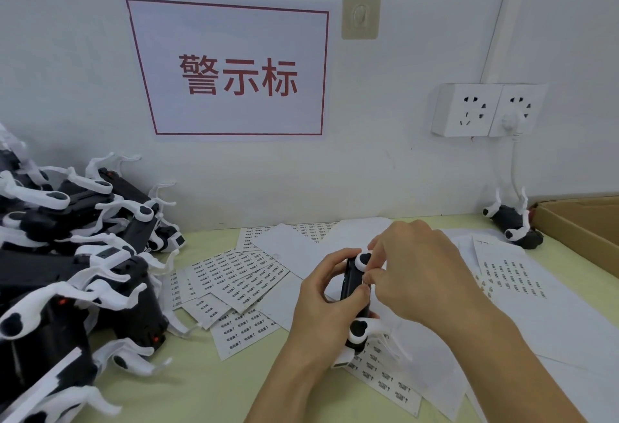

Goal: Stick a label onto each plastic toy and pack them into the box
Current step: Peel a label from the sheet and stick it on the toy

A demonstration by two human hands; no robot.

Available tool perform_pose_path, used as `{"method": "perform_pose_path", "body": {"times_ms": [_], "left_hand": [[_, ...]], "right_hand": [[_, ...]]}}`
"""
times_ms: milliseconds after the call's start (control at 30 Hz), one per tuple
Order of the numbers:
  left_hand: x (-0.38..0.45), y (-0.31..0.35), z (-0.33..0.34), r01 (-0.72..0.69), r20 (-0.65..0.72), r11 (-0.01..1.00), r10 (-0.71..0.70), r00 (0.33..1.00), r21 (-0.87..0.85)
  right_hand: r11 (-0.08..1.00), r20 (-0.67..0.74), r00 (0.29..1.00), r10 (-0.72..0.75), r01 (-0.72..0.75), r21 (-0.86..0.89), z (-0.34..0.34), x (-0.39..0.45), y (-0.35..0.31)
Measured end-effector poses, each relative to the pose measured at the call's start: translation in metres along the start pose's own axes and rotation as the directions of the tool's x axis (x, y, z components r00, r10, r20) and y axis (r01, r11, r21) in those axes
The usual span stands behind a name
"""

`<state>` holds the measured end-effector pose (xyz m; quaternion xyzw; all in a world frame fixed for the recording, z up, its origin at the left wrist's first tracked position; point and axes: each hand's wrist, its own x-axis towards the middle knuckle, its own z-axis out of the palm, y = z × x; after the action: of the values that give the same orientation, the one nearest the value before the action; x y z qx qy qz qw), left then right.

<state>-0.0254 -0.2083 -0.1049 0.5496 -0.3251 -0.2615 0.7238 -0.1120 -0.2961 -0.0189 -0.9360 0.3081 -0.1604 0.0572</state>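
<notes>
A black and white plastic toy [355, 328] is held above the middle of the table. My left hand [321, 302] grips its black body from the left, fingers curled round it. My right hand [415, 271] comes over it from the right, and its fingertips press on the toy's upper end near a white joint. Whether a label sits under those fingertips is hidden. A large pile of the same toys [67, 255] fills the left side. One more toy [516, 224] lies at the back right beside the cardboard box [576, 221].
Several label sheets [234, 281] lie scattered on the pale green table [201, 389], and more label sheets [516, 278] lie at the right. On the wall hang a sign [234, 70] and power sockets [485, 110] with a plugged white cable.
</notes>
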Motion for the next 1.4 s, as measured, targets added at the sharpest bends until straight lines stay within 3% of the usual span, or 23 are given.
{"method": "perform_pose_path", "body": {"times_ms": [300,1067,1200,1400], "left_hand": [[0.0,0.0,0.0,0.02,-0.007,1.0,-0.02,1.0,-0.006],[0.001,-0.004,-0.003,0.01,-0.007,0.999,-0.01,1.0,-0.047],[0.0,-0.004,-0.003,-0.003,0.006,0.999,0.004,1.0,-0.035],[-0.001,-0.001,-0.003,-0.038,0.05,0.999,0.04,0.998,-0.037]], "right_hand": [[0.998,-0.027,0.998,0.051,-0.051,-0.028,0.002,0.001,-0.004],[0.977,-0.029,0.998,0.054,-0.047,0.209,0.012,0.01,0.016],[0.909,0.069,0.997,-0.017,-0.014,0.416,0.012,0.01,0.029],[0.792,0.262,0.965,-0.007,-0.155,0.59,0.015,0.01,0.039]]}}
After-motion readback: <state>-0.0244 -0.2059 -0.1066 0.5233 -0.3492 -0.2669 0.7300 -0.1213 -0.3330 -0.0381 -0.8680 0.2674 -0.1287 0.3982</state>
